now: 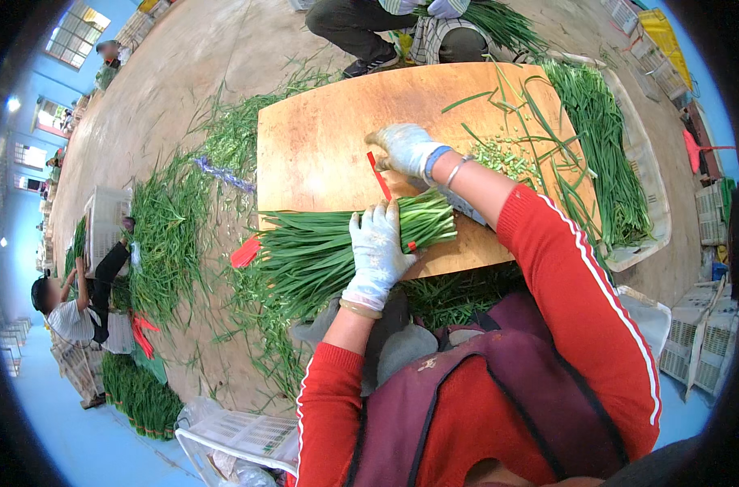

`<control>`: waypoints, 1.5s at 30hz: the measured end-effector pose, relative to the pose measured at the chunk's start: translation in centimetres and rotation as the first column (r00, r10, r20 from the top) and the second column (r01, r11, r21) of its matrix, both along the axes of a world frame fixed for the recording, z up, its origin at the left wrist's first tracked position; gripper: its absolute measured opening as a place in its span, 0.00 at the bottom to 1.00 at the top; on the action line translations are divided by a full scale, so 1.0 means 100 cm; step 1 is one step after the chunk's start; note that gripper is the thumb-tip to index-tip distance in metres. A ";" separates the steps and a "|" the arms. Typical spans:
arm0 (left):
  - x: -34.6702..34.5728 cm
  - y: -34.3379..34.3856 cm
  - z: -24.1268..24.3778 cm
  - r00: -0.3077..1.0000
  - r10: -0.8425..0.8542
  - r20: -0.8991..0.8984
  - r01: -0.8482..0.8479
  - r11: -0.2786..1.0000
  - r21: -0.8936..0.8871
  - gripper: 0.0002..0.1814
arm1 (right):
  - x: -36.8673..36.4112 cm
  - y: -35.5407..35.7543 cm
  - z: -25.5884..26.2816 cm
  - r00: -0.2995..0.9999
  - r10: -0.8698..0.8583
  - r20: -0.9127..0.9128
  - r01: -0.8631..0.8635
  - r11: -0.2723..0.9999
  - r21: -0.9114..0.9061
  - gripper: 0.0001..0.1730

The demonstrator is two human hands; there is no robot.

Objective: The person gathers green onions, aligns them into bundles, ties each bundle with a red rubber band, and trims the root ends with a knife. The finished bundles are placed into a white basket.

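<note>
A thick bundle of long green leafy stalks, likely garlic chives, lies across the near left edge of a wooden board. My left hand, in a whitish glove, presses on the bundle near its pale cut ends, fingers over the top. A red band stands up from the bundle, and another bit of red shows beside my left thumb. My right hand, gloved too, is above the board with curled fingers close to the upper end of the band; whether it pinches the band is unclear. A metal blade or plate lies partly hidden beneath my right forearm.
Chopped stalk bits and loose leaves lie on the board's right side. A white crate of stalks stands at the right. Red strips are at the board's left edge. Trimmings litter the floor. Co-workers sit beyond the board and at the left.
</note>
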State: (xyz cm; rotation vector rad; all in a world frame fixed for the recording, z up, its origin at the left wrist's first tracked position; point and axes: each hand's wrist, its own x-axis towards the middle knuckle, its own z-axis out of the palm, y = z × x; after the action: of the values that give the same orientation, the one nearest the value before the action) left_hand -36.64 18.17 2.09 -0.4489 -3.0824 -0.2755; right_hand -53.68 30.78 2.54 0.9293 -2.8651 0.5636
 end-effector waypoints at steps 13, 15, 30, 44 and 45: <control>-0.002 -0.007 -0.007 1.000 0.009 -0.006 -0.009 0.999 0.051 0.60 | 0.046 0.025 0.041 0.977 0.021 0.210 0.033 0.968 -0.249 0.10; -0.009 -0.007 -0.012 0.999 0.023 -0.044 -0.019 0.997 0.075 0.59 | 0.083 0.021 0.049 0.940 0.278 -0.197 -0.316 0.927 -0.202 0.07; -0.036 -0.015 -0.005 0.999 -0.032 0.008 0.030 0.974 0.226 0.39 | 0.157 0.033 0.024 0.974 -0.011 -0.226 -0.019 0.991 -0.132 0.09; -0.045 -0.007 -0.012 0.994 -0.092 0.063 0.102 0.977 -0.188 0.33 | 0.136 0.013 0.040 0.882 0.210 -0.422 -0.299 0.941 -0.157 0.06; -0.037 -0.005 -0.007 0.994 -0.108 0.024 0.111 0.972 -0.208 0.36 | 0.131 0.013 0.045 0.905 0.208 -0.371 -0.275 0.952 -0.136 0.06</control>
State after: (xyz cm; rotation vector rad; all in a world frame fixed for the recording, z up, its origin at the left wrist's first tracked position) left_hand -40.37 17.62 1.38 -0.6262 -3.1169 0.0463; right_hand -40.54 32.10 7.05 1.2227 -2.3520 0.6000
